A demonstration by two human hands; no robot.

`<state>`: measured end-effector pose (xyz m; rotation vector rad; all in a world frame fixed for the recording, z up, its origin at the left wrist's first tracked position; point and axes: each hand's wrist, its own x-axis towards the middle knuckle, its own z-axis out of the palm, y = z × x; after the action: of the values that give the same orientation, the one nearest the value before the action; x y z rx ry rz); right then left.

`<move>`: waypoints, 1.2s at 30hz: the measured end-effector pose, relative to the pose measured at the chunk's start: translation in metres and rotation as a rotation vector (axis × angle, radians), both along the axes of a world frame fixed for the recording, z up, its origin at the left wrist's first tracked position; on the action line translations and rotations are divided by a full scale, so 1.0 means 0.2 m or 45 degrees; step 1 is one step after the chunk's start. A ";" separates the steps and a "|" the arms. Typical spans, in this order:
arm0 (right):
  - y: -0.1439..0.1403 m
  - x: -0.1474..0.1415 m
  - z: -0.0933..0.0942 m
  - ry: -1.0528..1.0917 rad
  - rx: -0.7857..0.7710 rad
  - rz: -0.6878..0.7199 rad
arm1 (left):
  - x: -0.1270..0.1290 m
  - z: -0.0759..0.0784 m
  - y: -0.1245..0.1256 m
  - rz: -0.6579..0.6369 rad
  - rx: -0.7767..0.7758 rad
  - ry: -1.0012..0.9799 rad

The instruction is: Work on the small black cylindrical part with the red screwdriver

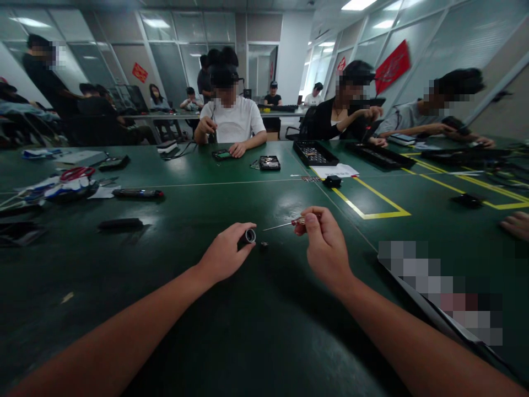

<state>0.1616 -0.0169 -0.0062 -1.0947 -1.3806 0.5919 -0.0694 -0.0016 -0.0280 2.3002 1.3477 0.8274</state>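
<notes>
My left hand (pixel 225 253) grips a small black cylindrical part (pixel 248 237) with a shiny ring-shaped end that faces right. My right hand (pixel 324 242) pinches a thin screwdriver (pixel 285 224) with a red handle; its metal shaft points left toward the cylinder, with a gap between tip and part. A tiny dark piece (pixel 263 245) lies on the green table (pixel 256 320) just right of the cylinder, between both hands.
A flat dark device (pixel 433 309) lies at my right. Black bars (pixel 120 224) (pixel 138 193) and red-handled scissors (pixel 76 173) lie on the left. Black trays (pixel 314 153), a small black box (pixel 332 181) and yellow floor-style tape lines (pixel 372 201) are farther ahead. Several people sit across the table.
</notes>
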 end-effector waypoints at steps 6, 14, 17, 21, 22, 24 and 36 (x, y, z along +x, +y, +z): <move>-0.01 0.00 0.02 0.010 0.031 -0.015 | 0.05 0.05 0.00 -0.178 -0.041 0.198; 0.00 0.00 0.00 0.037 0.029 0.004 | 0.17 0.06 0.05 -0.101 -0.157 0.641; 0.00 0.00 0.00 0.055 0.031 0.014 | 0.18 0.07 0.08 -0.103 -0.192 0.697; 0.00 0.00 0.01 0.063 0.024 0.024 | 0.12 0.09 0.11 -0.071 -0.253 0.650; 0.00 0.00 0.01 0.064 0.021 0.027 | 0.09 0.10 0.12 -0.058 -0.284 0.596; 0.00 0.00 0.01 0.061 0.016 0.034 | 0.00 0.13 0.12 -0.005 -0.386 0.421; 0.00 0.00 0.01 0.048 0.011 0.039 | -0.99 0.34 -0.13 0.951 -0.722 -0.501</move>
<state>0.1620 -0.0175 -0.0034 -1.0518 -1.3678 0.6252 -0.2678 -0.0280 0.0392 1.1262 1.9404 0.8805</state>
